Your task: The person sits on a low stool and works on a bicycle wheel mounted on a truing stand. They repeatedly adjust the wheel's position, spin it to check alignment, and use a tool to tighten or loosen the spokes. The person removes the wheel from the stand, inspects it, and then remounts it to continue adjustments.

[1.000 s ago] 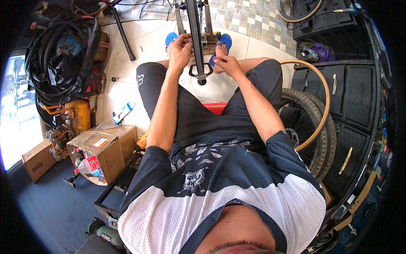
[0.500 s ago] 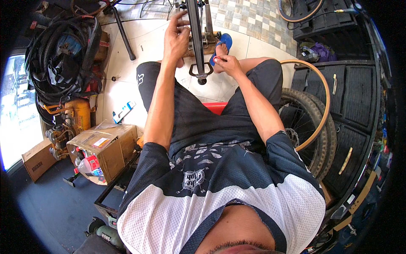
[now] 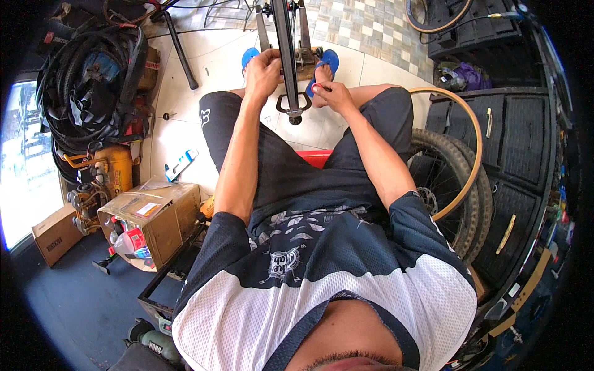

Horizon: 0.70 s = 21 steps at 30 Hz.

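A narrow black wheel rim (image 3: 286,43), seen edge-on, stands upright in front of me in a metal truing stand (image 3: 304,54). The stand's black caliper loop (image 3: 294,104) and round knob sit around the rim's near end. My left hand (image 3: 263,73) is at the rim's left side, fingers curled in beside it; their tips are partly hidden, and I cannot make out what they pinch. Right of the caliper, my right hand (image 3: 334,96) is closed, with a small red spoke wrench (image 3: 317,88) between thumb and fingers, apart from the rim.
Blue flip-flops (image 3: 328,60) are on my feet beside the stand. At left are hanging black tires (image 3: 80,93), a yellow compressor (image 3: 114,167) and a cardboard box (image 3: 173,213) of bottles. At right, a tan-edged tire (image 3: 475,142) and knobby wheel (image 3: 479,210) lean by black drawers (image 3: 520,139).
My left hand has come down toward me along the rim's left side, its fingers curling from a more stretched pose. The right hand stays in place with the red spoke wrench.
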Motion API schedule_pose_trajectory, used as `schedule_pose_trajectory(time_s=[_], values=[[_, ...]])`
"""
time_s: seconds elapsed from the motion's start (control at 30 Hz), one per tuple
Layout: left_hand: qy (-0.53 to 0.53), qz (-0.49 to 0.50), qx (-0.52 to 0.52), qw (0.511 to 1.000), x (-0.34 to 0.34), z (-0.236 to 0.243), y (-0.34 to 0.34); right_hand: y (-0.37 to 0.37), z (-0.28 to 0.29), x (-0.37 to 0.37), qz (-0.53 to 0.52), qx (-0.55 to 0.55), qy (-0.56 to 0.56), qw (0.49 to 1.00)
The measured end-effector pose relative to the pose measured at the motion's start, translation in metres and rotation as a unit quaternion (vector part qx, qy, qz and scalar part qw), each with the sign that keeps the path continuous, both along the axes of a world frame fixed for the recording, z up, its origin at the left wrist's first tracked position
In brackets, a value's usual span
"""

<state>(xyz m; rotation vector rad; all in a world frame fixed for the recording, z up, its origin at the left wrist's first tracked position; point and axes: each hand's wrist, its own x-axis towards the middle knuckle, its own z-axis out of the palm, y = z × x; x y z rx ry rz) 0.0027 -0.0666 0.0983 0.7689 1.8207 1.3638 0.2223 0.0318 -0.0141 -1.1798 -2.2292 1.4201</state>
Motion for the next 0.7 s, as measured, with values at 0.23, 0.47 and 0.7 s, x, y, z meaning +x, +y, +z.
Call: schedule_pose_trajectory(time_s=[0.23,0.47,0.7], values=[[0.037,0.007,0.116,0.993,-0.010,0.037,0.012,-0.001,-0.001,-0.001,-0.003,0.008,0.007,1.000],[0.160,0.023,0.068,0.985,-0.004,0.032,0.010,-0.002,0.000,-0.003,-0.008,-0.005,0.000,1.000],[-0.032,0.024,0.086,0.996,-0.015,0.047,0.028,-0.002,0.003,-0.004,0.004,0.027,-0.013,1.000]])
